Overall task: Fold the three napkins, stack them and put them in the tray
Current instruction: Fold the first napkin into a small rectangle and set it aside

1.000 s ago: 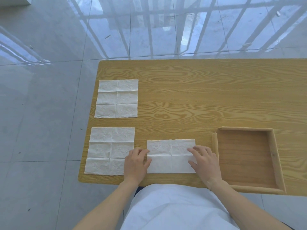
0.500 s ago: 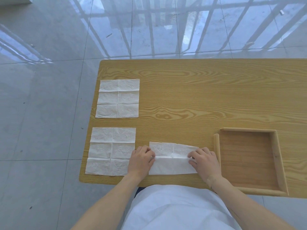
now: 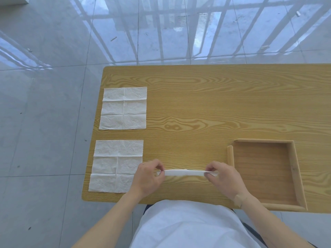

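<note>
Stretching between the two hands, a folded napkin (image 3: 184, 172) is seen as a narrow white strip just above the near part of the desk (image 3: 206, 104). Its left end is pinched by the left hand (image 3: 147, 177), thumb and fingertips closed on the paper, and its right end is pinched the same way by the right hand (image 3: 223, 179). Whether the strip is lifted clear of the wood or is touching it along its lower edge cannot be told from this angle.

Two more napkins are laid flat and unfolded on the left side of the desk. The nearer napkin (image 3: 116, 165) is spread just beside the left hand, and its near right corner is covered by that hand and wrist. The farther napkin (image 3: 123, 108) is set apart from it, beyond a bare band of wood, close to the left edge. Both are marked by crease lines that divide them into six panels.

A shallow wooden tray (image 3: 293, 169) is placed at the right, near the front edge of the desk, and nothing is seen inside it. Its left rim is just beside the right hand; contact between them cannot be judged.

A white garment (image 3: 188, 226) is seen at the bottom, with both bare forearms reaching forward from it. A skin-toned patch (image 3: 239, 201) is worn at the right wrist. The desk is surrounded by a glossy grey tiled floor (image 3: 53, 122), in which pale railing reflections are shown.
</note>
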Tool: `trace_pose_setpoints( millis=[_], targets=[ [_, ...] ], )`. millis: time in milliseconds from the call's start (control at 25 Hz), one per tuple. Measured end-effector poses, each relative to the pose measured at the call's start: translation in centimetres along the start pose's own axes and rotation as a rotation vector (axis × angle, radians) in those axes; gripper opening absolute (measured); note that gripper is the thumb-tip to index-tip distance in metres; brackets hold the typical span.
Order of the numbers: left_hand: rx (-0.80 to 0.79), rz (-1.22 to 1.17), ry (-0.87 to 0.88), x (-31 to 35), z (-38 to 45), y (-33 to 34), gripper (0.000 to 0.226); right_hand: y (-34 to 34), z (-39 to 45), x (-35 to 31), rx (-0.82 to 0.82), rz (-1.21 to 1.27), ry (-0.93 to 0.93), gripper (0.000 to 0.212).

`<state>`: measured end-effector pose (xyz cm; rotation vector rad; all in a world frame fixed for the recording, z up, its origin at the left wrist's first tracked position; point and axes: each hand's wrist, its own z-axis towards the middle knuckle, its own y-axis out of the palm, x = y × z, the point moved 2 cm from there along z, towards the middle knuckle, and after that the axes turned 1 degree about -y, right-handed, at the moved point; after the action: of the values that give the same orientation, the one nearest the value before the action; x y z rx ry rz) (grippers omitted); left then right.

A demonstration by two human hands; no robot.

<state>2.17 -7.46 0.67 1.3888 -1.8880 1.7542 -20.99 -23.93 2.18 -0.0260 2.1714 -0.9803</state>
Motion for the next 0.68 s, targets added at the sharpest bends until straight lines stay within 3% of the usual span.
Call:
trace_pose_setpoints(
  millis=[160, 320, 440, 600, 680],
  targets=[
    [-0.007, -0.205, -0.192, 0.1, 1.6, -0.7, 0.016, -1.1, 1.1, -0.2, 0.022, 0.190, 0.120, 0.008],
    [-0.061, -0.229, -0.344, -0.5, 3.9, -0.1, 0.002, -0.1, 3.6, -0.8, 0.027, 0.170, 0.227, 0.008],
    [-0.044, -0.208, -0.410, -1.0, 4.8, 0.2, 0.008, 0.9, 4.7, -0.8, 0.027, 0.134, 0.271, 0.014],
    [0.020, -0.110, -0.363, -1.2, 5.4, 0.2, 0.012, 1.8, 4.7, -0.3, 0.084, 0.034, 0.232, 0.027],
    [0.058, 0.072, -0.281, -1.3, 5.2, 0.3, 0.021, 2.2, 4.2, -0.2, 0.179, -0.096, 0.161, 0.038]
  ],
)
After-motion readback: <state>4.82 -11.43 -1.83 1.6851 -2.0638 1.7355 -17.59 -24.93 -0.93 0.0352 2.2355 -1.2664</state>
